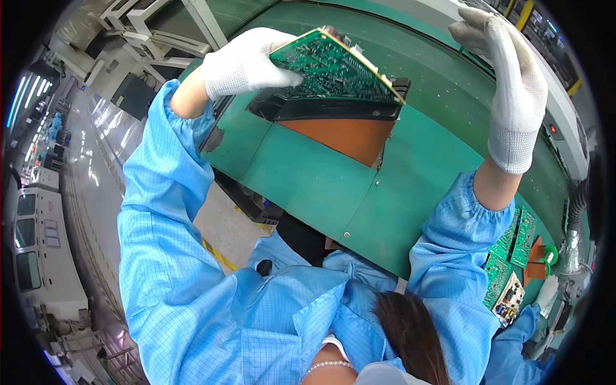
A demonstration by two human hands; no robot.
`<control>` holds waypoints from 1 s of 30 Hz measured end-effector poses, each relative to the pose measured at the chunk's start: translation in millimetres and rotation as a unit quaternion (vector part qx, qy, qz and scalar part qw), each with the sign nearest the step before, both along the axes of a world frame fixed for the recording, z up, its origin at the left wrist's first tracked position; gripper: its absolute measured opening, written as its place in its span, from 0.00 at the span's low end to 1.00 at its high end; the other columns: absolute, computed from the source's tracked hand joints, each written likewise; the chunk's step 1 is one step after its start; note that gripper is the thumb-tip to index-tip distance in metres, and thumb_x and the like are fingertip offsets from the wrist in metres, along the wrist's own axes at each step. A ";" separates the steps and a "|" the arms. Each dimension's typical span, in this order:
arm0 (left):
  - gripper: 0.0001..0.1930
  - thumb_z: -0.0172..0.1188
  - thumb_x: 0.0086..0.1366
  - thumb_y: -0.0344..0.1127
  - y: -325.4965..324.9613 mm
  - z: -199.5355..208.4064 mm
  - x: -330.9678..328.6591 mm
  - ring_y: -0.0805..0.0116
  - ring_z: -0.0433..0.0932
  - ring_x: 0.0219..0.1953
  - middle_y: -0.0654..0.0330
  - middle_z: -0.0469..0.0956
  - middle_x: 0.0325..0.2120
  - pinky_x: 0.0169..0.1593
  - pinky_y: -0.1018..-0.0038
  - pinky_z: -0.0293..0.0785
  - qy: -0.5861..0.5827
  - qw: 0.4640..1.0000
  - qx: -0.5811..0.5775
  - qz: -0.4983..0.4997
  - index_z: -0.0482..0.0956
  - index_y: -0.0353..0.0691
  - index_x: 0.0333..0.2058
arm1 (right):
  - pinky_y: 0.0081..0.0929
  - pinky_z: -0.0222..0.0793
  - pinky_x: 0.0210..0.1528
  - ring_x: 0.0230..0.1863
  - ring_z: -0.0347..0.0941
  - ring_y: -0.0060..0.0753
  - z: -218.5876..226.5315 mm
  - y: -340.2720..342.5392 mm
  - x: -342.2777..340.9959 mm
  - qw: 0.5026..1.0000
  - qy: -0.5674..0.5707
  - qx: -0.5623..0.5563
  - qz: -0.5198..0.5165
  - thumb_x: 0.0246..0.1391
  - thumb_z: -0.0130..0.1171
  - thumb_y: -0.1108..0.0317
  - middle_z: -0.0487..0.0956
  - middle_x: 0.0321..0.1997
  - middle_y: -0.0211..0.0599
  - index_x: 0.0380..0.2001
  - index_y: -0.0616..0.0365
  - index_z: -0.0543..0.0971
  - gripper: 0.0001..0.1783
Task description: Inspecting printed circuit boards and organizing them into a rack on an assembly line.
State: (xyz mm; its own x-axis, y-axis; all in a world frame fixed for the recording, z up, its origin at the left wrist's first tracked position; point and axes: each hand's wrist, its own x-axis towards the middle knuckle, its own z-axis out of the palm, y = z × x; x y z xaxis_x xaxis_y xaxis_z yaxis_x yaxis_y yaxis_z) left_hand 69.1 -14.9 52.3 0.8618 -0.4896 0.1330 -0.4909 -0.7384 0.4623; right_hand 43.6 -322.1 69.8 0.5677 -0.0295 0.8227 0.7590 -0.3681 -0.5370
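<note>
My left hand, in a white glove, grips a green circuit board by its left edge, with the thumb on the near face. The board is tilted up, and its solder-dotted side faces me. Parts stick out beyond its far edge. Below it lies a black frame beside an orange-brown panel set in the green worktop. Whether the board touches the frame I cannot tell. My right hand, also gloved in white, is raised over the far right of the bench, fingers stretched out, holding nothing.
Several green circuit boards lie at the right, near a board with components and a green reel. Another person's gloved hand and blue sleeve are beside them. A pale machine frame curves along the far right edge.
</note>
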 end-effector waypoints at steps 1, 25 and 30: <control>0.15 0.70 0.57 0.29 -1.4 -1.0 4.2 0.76 0.79 0.36 0.62 0.86 0.33 0.46 0.72 0.77 0.003 1.000 -0.012 -0.004 0.85 0.35 0.45 | 0.26 0.75 0.46 0.38 0.81 0.28 -0.9 -1.4 1.7 1.000 -0.016 -0.010 -0.005 0.71 0.52 0.59 0.86 0.35 0.41 0.45 0.69 0.83 0.21; 0.17 0.70 0.55 0.36 -3.2 -1.3 51.1 0.75 0.79 0.33 0.61 0.85 0.30 0.42 0.72 0.77 0.077 0.995 -0.027 -0.061 0.85 0.34 0.42 | 0.27 0.75 0.47 0.38 0.81 0.29 -9.3 -14.7 19.0 0.995 -0.070 -0.014 0.066 0.72 0.49 0.58 0.86 0.34 0.41 0.44 0.68 0.84 0.23; 0.18 0.69 0.57 0.34 -3.6 -4.8 33.0 0.75 0.77 0.36 0.62 0.84 0.33 0.45 0.71 0.77 0.078 0.997 -0.004 -0.026 0.83 0.33 0.46 | 0.26 0.75 0.47 0.38 0.82 0.29 -11.3 -8.2 21.0 0.998 -0.013 0.020 0.064 0.71 0.51 0.58 0.86 0.34 0.41 0.44 0.68 0.84 0.22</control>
